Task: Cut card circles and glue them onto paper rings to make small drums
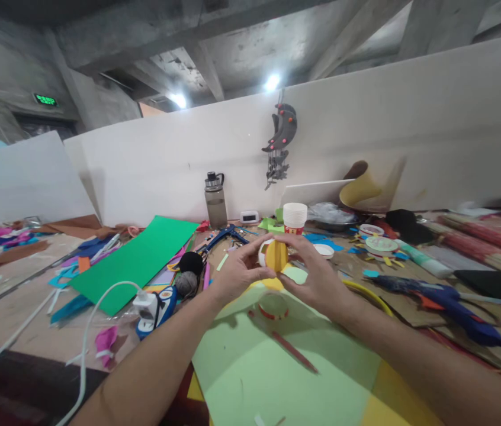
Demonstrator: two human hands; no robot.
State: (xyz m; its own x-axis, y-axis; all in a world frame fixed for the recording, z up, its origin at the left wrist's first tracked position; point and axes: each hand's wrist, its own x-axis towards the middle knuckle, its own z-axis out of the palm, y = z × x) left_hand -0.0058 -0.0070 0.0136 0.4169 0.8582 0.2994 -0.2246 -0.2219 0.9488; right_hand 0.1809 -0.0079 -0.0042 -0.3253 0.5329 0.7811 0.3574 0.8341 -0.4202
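Note:
My left hand and my right hand meet above the table around a small paper cup. Its visible side is partly covered in yellow, with white and a dark reddish patch at the left. Fingers and thumbs of both hands press on it from either side. Below lies a pale green sheet, on which a short, round cup-like piece with a red band rests. A reddish-brown pencil lies on the sheet just in front of that piece.
Behind my hands stands a stack of paper cups. A water bottle is by the white partition. To the right lies a blue glue gun. On the left are a green sheet, a power strip and a white cable.

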